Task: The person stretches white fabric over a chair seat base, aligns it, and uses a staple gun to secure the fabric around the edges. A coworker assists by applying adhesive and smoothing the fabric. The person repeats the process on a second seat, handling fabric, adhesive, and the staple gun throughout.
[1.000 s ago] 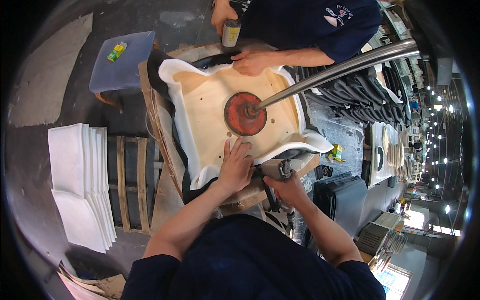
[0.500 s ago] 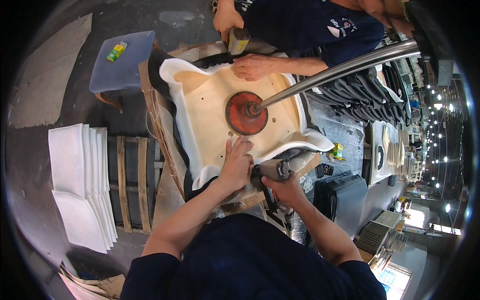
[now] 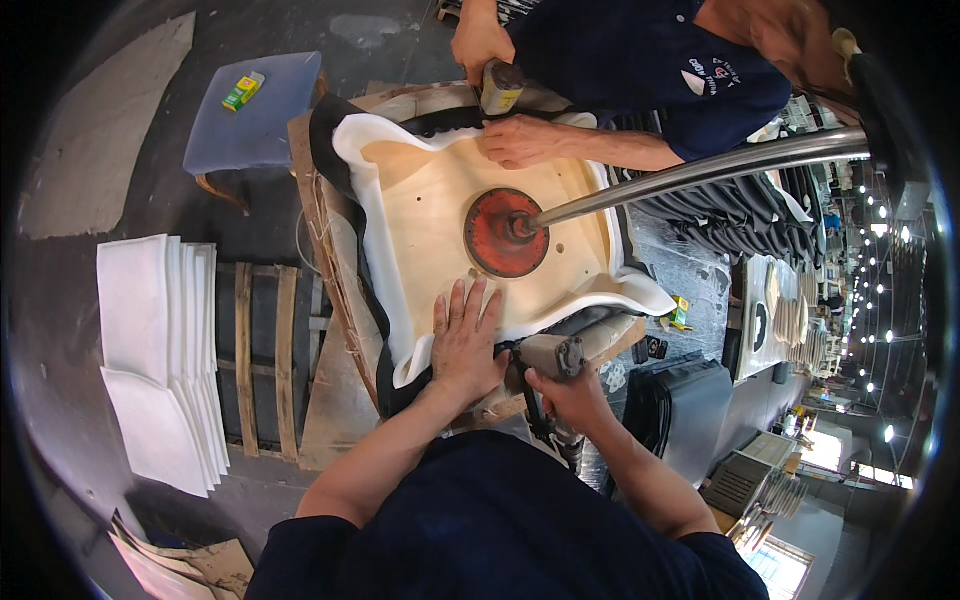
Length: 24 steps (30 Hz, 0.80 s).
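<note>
A pale plywood panel (image 3: 430, 255) lies before me, edged with white padding (image 3: 377, 215) and black cover fabric (image 3: 335, 165). A red round press plate (image 3: 490, 235) on a steel rod (image 3: 700, 170) rests against its middle. My left hand (image 3: 463, 345) lies on the panel's near edge, fingers spread, holding nothing. In my right hand (image 3: 570, 395) is a pneumatic staple gun (image 3: 552, 352), its head by the near edge beside my left thumb. Across the panel, a co-worker's hand (image 3: 483, 45) grips another staple gun (image 3: 500, 88); the co-worker's other hand (image 3: 520, 142) touches the far edge.
A blue padded seat (image 3: 250, 125) with a small yellow-green box (image 3: 243, 92) stands at the left. White sheets (image 3: 135, 310) are stacked by a wooden pallet (image 3: 287, 360). At the right are black covers (image 3: 715, 205) and a dark stack (image 3: 685, 400).
My left hand has flattened and its fingers have spread on the panel. The staple gun in my right hand has shifted slightly. The whole view has moved a little.
</note>
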Available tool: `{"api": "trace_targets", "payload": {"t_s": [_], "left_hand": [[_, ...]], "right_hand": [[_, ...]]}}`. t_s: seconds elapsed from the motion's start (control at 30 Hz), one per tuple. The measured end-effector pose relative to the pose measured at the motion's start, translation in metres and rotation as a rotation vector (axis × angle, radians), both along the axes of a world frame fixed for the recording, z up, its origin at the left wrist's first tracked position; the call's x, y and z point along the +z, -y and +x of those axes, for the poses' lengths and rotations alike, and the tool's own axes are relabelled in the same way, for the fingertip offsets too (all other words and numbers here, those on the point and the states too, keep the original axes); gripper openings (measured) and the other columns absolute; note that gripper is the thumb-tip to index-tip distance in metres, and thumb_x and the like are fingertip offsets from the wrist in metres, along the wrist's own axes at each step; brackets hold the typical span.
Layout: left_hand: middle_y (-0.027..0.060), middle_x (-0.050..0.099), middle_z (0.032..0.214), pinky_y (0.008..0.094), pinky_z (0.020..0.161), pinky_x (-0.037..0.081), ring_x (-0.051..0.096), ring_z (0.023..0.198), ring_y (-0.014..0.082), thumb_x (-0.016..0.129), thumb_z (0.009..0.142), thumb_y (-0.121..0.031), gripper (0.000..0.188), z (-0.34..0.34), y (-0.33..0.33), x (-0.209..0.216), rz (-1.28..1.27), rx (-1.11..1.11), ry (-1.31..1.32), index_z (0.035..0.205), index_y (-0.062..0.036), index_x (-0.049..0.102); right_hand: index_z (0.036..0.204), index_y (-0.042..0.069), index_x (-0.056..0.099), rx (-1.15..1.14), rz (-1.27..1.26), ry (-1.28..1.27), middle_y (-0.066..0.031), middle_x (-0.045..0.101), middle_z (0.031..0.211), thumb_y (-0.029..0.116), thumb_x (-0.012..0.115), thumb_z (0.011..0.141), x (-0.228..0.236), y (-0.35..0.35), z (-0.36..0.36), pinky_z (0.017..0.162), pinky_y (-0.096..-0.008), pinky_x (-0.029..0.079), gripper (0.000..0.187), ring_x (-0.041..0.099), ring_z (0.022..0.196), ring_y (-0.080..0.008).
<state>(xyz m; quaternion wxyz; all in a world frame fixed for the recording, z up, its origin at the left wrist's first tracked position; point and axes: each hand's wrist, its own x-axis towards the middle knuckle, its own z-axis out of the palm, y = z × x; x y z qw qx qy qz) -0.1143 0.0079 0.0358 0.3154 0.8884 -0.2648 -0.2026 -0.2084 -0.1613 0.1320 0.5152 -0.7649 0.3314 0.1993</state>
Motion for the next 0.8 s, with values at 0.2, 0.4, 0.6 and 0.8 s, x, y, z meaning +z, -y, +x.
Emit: {"api": "trace_targets", "payload": {"t_s": [0.2, 0.4, 0.6, 0.8], "left_hand": [[0.0168, 0.016, 0.184, 0.0599, 0.138, 0.001, 0.004, 0.171, 0.0425, 0.084, 0.088, -0.033, 0.101, 0.001, 0.004, 0.007, 0.03, -0.008, -0.021, 0.173, -0.0121, 0.033], [0.0237, 0.041, 0.171, 0.0586, 0.133, 0.028, 0.036, 0.16, 0.0465, 0.075, 0.099, -0.023, 0.07, -0.001, -0.031, 0.013, -0.264, -0.007, 0.032, 0.161, -0.0068, 0.049], [0.0212, 0.06, 0.154, 0.0558, 0.121, 0.045, 0.059, 0.141, 0.0444, 0.07, 0.101, -0.02, 0.049, -0.046, -0.044, 0.038, -0.289, -0.313, -0.248, 0.146, -0.0018, 0.062], [0.0215, 0.052, 0.163, 0.0559, 0.128, 0.039, 0.048, 0.153, 0.0422, 0.073, 0.098, -0.019, 0.066, -0.074, -0.03, -0.005, -0.229, -0.432, 0.197, 0.158, -0.0025, 0.052]], "right_hand": [[0.109, -0.002, 0.073, 0.021, -0.045, -0.044, -0.0008, 0.066, 0.071, 0.024, 0.085, 0.099, -0.003, 0.004, 0.005, 0.048, -0.031, 0.047, 0.03, 0.059, 0.052, -0.0108], [0.149, 0.003, 0.063, -0.192, 0.028, 0.134, -0.0024, 0.075, 0.092, 0.014, 0.086, 0.095, 0.007, -0.007, -0.049, 0.058, -0.0271, 0.053, 0.059, 0.065, 0.067, -0.0073], [0.155, 0.002, 0.059, -0.198, -0.102, 0.309, -0.0101, 0.08, 0.12, 0.011, 0.089, 0.091, -0.019, -0.01, -0.132, 0.087, -0.0307, 0.061, 0.072, 0.074, 0.1, -0.013], [0.159, 0.002, 0.055, -0.227, 0.0, 0.385, -0.0122, 0.076, 0.135, 0.012, 0.091, 0.091, -0.033, -0.023, -0.162, 0.106, -0.0323, 0.056, 0.078, 0.07, 0.123, -0.0161]]}}
